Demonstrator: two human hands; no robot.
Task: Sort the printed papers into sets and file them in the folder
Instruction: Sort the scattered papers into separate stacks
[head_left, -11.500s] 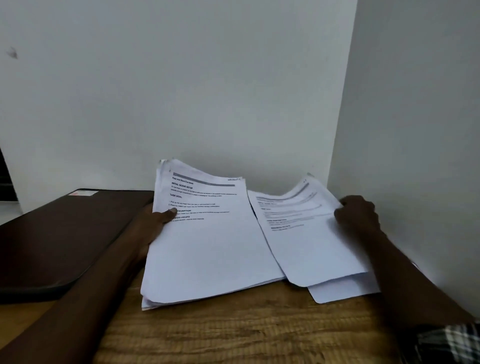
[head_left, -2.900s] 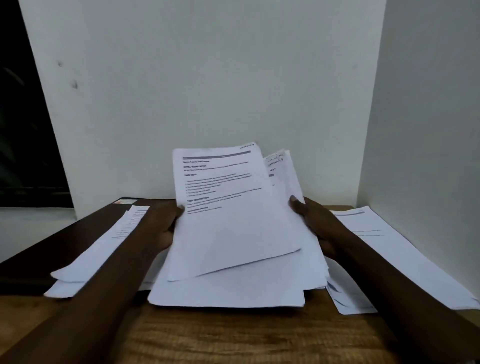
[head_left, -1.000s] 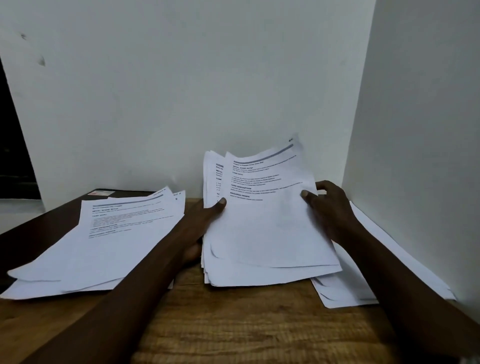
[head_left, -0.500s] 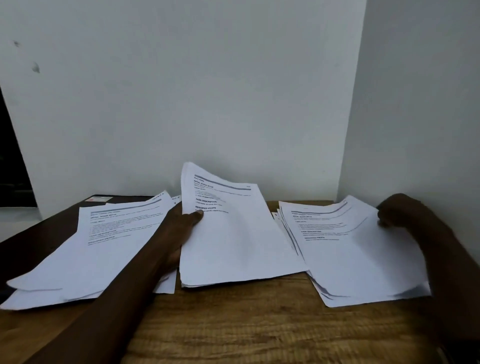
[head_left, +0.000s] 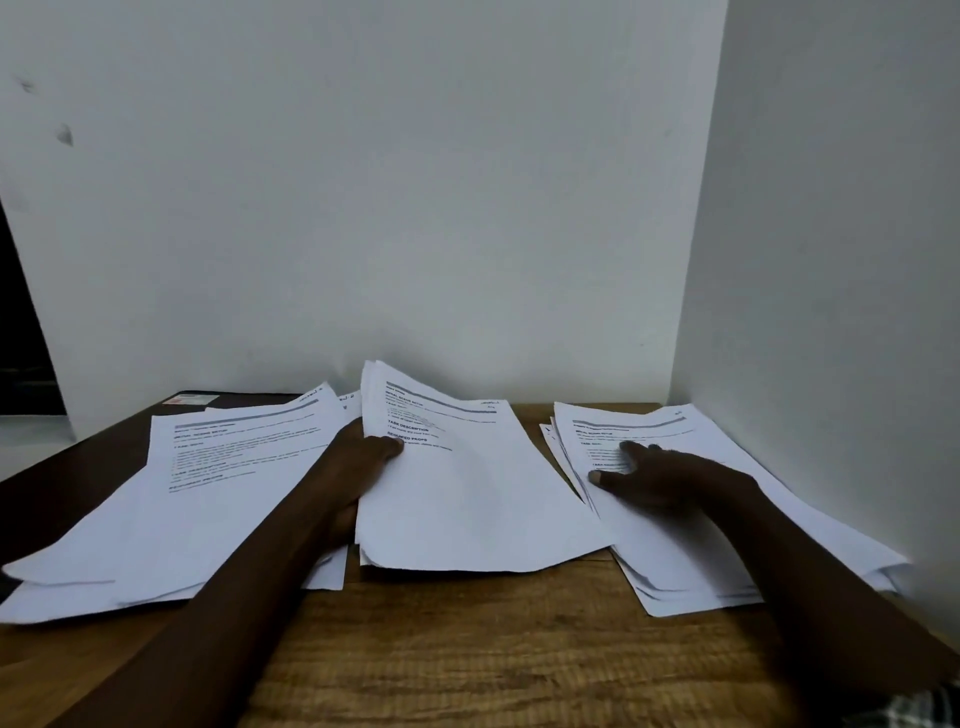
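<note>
Mid-sort, by the look of it, with filing not yet begun. Holding the middle stack (head_left: 467, 499) of printed papers by its left edge in the left hand (head_left: 358, 467), grip clamped on it, thumb on top and fingers underneath, far end tilted up off the wooden worktop (head_left: 467, 649). Resting the right hand (head_left: 670, 475) flat on the right pile (head_left: 727, 540) near the side wall, grip apart, fingers spread, pinching nothing. Further left, a left pile (head_left: 208, 493) fanned loosely over a dark flat thing (head_left: 67, 467), possibly the folder, though hard to tell. Next, probably: bring the right hand back to the middle stack, read the top heading, peel off one sheet only and lay it on the matching pile. Calls for a light pinch at a corner, given thin sheets prone to clinging and sliding.
</note>
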